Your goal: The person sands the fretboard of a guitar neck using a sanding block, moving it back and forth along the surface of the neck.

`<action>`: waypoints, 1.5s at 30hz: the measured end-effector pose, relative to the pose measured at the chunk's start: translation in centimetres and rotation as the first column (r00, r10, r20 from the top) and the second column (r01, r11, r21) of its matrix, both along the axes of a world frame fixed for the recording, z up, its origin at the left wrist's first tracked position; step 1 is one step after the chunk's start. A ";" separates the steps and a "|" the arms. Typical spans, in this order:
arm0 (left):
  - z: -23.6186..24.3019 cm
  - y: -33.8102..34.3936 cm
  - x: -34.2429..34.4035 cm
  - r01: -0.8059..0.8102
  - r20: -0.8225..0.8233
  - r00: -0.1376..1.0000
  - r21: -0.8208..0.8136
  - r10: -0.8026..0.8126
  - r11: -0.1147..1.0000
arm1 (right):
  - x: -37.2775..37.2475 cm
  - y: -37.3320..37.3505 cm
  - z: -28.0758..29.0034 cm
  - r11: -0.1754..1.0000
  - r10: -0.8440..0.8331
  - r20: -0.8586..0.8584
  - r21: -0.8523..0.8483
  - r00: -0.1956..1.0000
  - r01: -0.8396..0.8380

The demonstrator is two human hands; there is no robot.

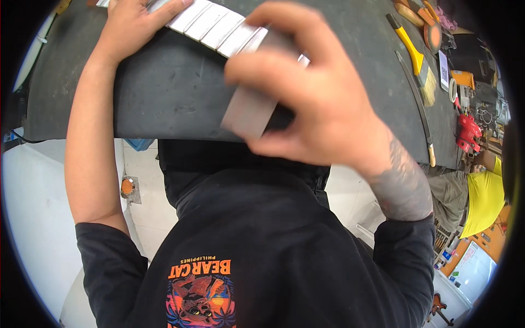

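Now hands touch flat block, ridged white fretboard.

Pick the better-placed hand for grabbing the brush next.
Right hand, probably: it's nearer the brush, though holding a grey block. Left hand is farther off, on the fretboard.

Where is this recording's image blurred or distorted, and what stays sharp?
Head view: the right hand is motion-blurred, its gray block softened too; head view: the left hand and brush look much crisper; head view: the fisheye leaves black corners and stretches things near the rim.
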State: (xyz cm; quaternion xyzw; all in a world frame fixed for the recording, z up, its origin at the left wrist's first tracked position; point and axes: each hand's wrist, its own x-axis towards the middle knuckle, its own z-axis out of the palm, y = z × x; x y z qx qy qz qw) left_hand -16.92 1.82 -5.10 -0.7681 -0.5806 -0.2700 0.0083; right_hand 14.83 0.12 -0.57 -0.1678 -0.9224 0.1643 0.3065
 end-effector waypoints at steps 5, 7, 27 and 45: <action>0.2 0.0 0.1 -0.011 0.003 1.000 -0.018 0.011 1.000 | 1.8 4.6 0.2 0.990 -0.134 0.063 -0.033 0.989 0.136; -0.1 0.1 -0.1 0.012 0.028 1.000 0.028 -0.013 1.000 | 1.3 4.0 -1.6 0.999 0.009 -0.038 0.034 0.999 -0.007; 2.0 -0.5 0.6 -0.046 -0.010 0.999 -0.116 0.045 0.992 | 1.4 3.8 -0.2 0.997 -0.076 0.039 0.028 0.996 0.074; -0.6 1.3 -1.0 0.057 -0.023 0.998 0.037 -0.056 0.998 | 2.2 5.1 -1.0 0.959 -0.175 0.027 -0.223 0.984 0.176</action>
